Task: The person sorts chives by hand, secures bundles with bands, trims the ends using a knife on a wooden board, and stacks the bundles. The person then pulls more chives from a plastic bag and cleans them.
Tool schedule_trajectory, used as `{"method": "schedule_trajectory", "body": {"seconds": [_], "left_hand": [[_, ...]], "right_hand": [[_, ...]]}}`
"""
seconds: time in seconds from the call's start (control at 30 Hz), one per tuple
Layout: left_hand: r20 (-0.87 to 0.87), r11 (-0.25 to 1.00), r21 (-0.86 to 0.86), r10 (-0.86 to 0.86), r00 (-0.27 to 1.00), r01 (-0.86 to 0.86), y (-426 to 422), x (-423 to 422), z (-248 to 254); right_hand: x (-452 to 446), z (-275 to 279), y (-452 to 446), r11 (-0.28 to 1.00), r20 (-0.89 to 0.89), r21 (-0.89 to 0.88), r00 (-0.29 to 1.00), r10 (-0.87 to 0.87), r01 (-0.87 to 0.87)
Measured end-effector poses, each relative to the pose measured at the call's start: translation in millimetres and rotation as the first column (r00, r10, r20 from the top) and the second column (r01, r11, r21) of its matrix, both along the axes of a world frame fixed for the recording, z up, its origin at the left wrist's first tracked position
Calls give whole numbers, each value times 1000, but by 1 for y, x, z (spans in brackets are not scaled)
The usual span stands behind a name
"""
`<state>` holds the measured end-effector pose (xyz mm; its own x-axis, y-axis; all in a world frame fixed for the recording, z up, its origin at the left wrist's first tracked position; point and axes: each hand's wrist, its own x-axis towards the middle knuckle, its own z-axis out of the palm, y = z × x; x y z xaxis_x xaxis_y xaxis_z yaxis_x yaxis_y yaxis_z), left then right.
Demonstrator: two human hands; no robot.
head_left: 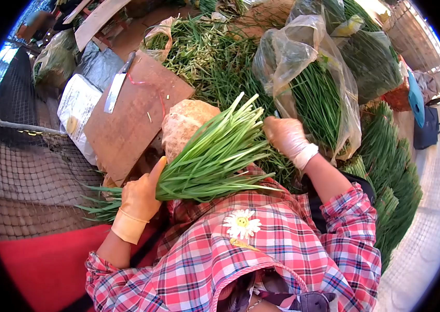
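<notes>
A thick bunch of garlic chives (212, 156) lies across my lap, pale stem ends up to the right and leaf tips trailing to the lower left. My left hand (142, 195), in a thin tan glove, is closed around the leafy part with the thumb pointing up. Beside the stem ends is my right hand (287, 138), also gloved, with its fingers curled together. A small pale-blue bit shows at those fingertips, too small to name. Behind the bunch sits a rough, rounded tan block (186, 125), partly covered by the leaves.
A knife (117, 88) rests on a brown board (137, 109) at the left. Loose stalks and trimmings (209, 57) are heaped ahead. A clear plastic bag (329, 93) of chives stands at right, with more chives (389, 171) piled beyond. Black netting (28, 171) covers the left side.
</notes>
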<state>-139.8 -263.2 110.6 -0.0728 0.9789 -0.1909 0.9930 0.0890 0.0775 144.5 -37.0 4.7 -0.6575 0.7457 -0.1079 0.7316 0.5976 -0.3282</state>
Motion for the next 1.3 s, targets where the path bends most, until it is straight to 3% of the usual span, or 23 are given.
{"method": "schedule_trajectory", "body": {"seconds": [0.03,0.17,0.2,0.23,0.27,0.3,0.37,0.43,0.47,0.5,0.63,0.73,0.77,0.8,0.83,0.87,0.9,0.97,1.03,1.13,1.23,1.27,1.3], "left_hand": [[5,1000,8,9,1000,-9,-2,-1,-1],[20,999,36,27,999,-28,-7,-2,-7],[24,999,35,29,999,-29,-6,-2,-8],[42,998,49,25,999,-27,-6,-1,-10],[57,998,60,16,998,-20,-6,-1,-10],[55,998,56,9,998,-12,-5,-1,-10],[10,999,53,-11,1000,11,-2,1,-8],[4,999,36,-14,1000,14,0,2,-7],[4,1000,21,-9,1000,9,0,2,-8],[-2,999,22,-25,1000,25,1,2,-9],[272,997,-42,74,959,-65,-1,-4,-14],[332,972,-178,204,921,-151,-8,-23,-41],[564,964,-199,262,783,-179,-15,-31,-57],[752,953,-227,304,585,-203,-17,-36,-64],[750,953,-222,301,588,-206,-15,-35,-61],[769,897,-385,441,463,-215,-11,-31,-54],[757,825,-527,565,329,-204,-4,-27,-49],[761,753,-629,647,46,-194,7,-9,-29],[779,765,-623,626,-38,-162,12,-2,-30],[744,725,-668,654,-133,-169,23,17,-17],[735,719,-678,660,-156,-153,29,29,-6],[743,725,-669,654,-144,-161,29,31,-2],[748,731,-664,650,-136,-156,27,29,-1]], "right_hand": [[12,-12,12,988,142,78,979,-144,134],[78,-30,36,996,642,-50,767,-26,76],[77,-8,37,985,514,-98,855,-70,139],[86,-20,41,994,-34,-25,994,-107,106],[62,13,44,972,-270,-180,942,-197,152],[40,42,44,997,-338,26,939,-60,72],[-2,64,38,979,-573,83,795,200,-186],[-33,43,22,890,-376,337,823,425,-305],[-45,35,17,899,-232,8,873,428,-439],[-49,36,15,867,-69,-65,869,491,-495],[-19,23,26,851,-271,-470,956,115,-235],[46,-14,50,980,-49,-180,994,-94,84],[75,-34,57,990,122,-127,992,-41,56],[100,-44,60,938,320,-168,884,342,-302],[105,-30,48,842,228,-489,897,378,-231],[115,-18,26,625,-47,-778,998,49,-68],[112,0,2,327,41,-935,960,-278,135],[95,19,-21,385,-169,-916,978,-125,-110],[74,5,-39,422,-266,-881,962,-65,-215],[30,-12,-60,448,-460,-834,853,-244,-322],[9,-5,-54,590,-454,-781,834,-313,-203],[11,-2,-47,746,-358,-663,902,-241,-64],[20,7,-40,684,-317,-729,869,-379,33]]}}
